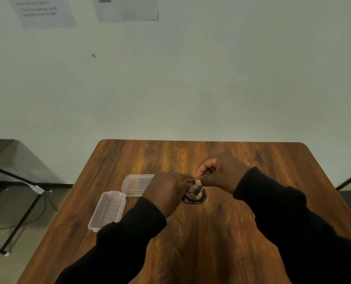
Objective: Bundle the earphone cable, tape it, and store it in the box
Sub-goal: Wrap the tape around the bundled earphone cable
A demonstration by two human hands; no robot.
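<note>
A black earphone cable (194,199) hangs coiled in a small loop just above the wooden table (211,232). My left hand (168,191) grips the top of the coil. My right hand (221,173) pinches a strip of clear tape (197,189) that lies against the coil where both hands meet. The clear plastic box (109,210) stands open to the left of my left hand, its lid (138,184) folded back toward the wall. Part of the coil is hidden by my fingers.
The table ends at a pale wall, with sheets of paper (127,8) stuck high on it. A black metal frame (14,201) and a cable on the floor lie beyond the table's left edge.
</note>
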